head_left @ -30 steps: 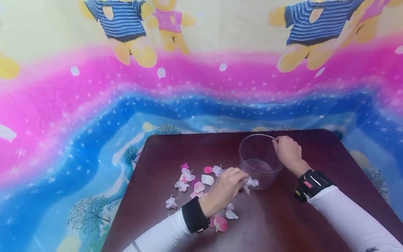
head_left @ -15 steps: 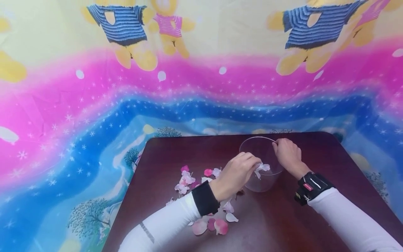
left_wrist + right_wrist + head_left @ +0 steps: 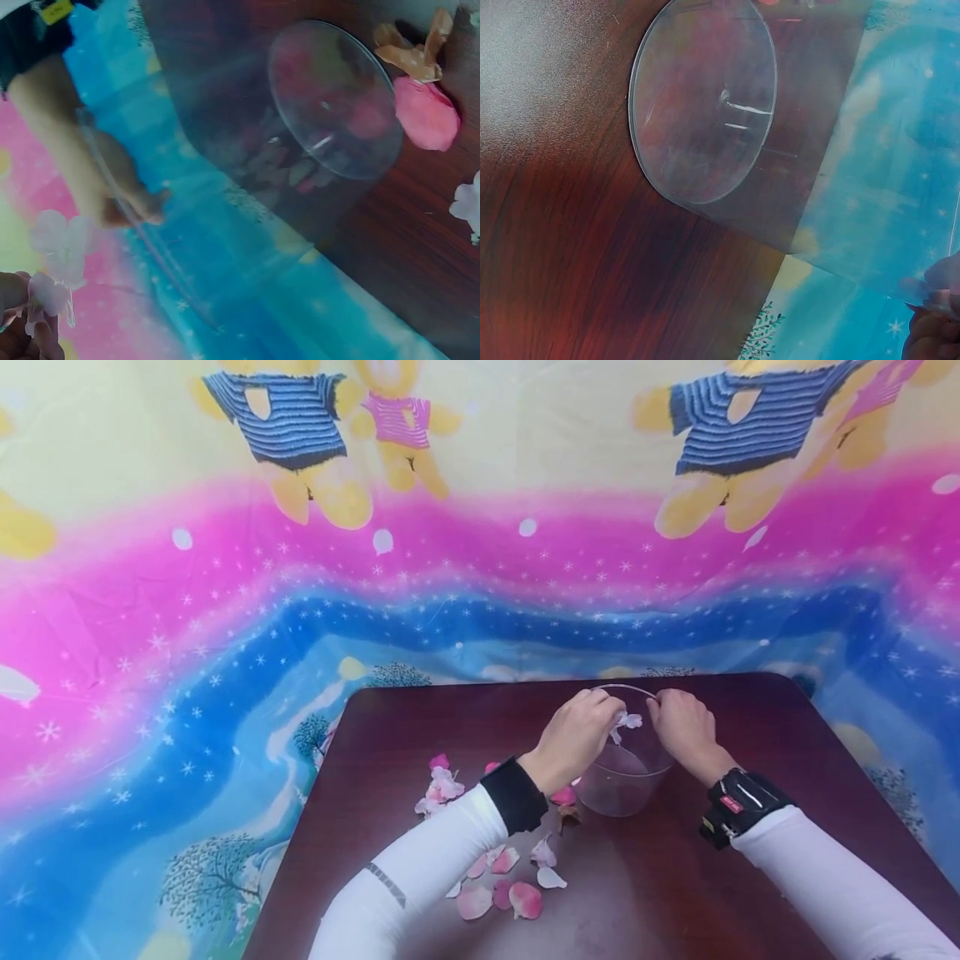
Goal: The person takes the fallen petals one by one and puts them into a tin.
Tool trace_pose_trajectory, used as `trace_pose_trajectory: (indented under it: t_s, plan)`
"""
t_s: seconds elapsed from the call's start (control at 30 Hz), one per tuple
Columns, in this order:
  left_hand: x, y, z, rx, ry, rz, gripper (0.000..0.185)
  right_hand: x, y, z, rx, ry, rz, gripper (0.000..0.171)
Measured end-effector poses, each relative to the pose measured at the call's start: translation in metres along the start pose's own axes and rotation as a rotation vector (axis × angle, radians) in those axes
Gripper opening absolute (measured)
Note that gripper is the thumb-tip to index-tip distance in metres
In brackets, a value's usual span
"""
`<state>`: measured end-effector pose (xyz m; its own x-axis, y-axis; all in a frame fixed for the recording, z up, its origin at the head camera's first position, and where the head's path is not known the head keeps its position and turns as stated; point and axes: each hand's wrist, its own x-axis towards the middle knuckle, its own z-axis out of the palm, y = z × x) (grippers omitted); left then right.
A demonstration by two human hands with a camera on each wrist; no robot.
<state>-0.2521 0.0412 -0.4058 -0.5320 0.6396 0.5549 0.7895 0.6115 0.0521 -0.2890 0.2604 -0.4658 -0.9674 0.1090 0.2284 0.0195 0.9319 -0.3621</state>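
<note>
A clear round plastic container (image 3: pixel 624 795) stands upright on the dark table, with nothing seen in it. My right hand (image 3: pixel 684 728) grips its rim on the right side; in the right wrist view, the thumb and fingers (image 3: pixel 934 330) pinch the clear wall. Over the container's left rim, my left hand (image 3: pixel 576 735) pinches a pale artificial blossom (image 3: pixel 628 721). That same blossom (image 3: pixel 61 246) shows thin white petals between the fingertips in the left wrist view. A pink petal (image 3: pixel 426 114) and a brownish one (image 3: pixel 412 52) lie beside the container's base.
Several loose petals, such as a pink one (image 3: pixel 525 900) and a white one (image 3: pixel 552 877), lie left of the container. More blossoms (image 3: pixel 442 787) are partly hidden behind the left forearm. A printed cloth (image 3: pixel 465 560) hangs behind the table (image 3: pixel 750 893).
My left hand has risen from the petals, away from me and rightward, carrying the pale blossom up to the container's rim. My right hand has kept its hold on the rim.
</note>
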Motion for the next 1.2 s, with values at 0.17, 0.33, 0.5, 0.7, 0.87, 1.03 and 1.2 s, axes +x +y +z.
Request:
trace_pose_trajectory:
  t_s: [0.17, 0.33, 0.5, 0.7, 0.87, 1.03, 1.2]
  plan:
    - [0.004, -0.004, 0.014, 0.135, 0.003, 0.022, 0.011, 0.000, -0.001, 0.001, 0.011, 0.009, -0.010, 0.035]
    - [0.005, -0.002, 0.023, 0.269, -0.134, -0.033, 0.031, 0.001, -0.004, 0.000, 0.020, 0.006, -0.011, 0.033]
    - [0.001, 0.001, 0.024, 0.311, -0.451, -0.164, 0.083, 0.000, -0.006, -0.002, 0.015, 0.006, -0.010, 0.031]
    - [-0.006, 0.003, 0.025, 0.227, -0.551, -0.194, 0.083, -0.001, -0.006, -0.001, 0.014, -0.001, -0.004, 0.030]
    - [-0.008, 0.005, 0.023, 0.218, -0.545, -0.188, 0.081, 0.000, -0.005, -0.001, 0.014, -0.001, 0.000, 0.030]
    - [-0.012, 0.006, 0.015, 0.199, -0.532, -0.193, 0.080, 0.000, -0.004, -0.002, 0.012, -0.010, 0.007, 0.031]
    - [-0.021, 0.005, 0.009, 0.182, -0.516, -0.211, 0.080, -0.001, -0.002, -0.002, 0.012, -0.009, 0.007, 0.033]
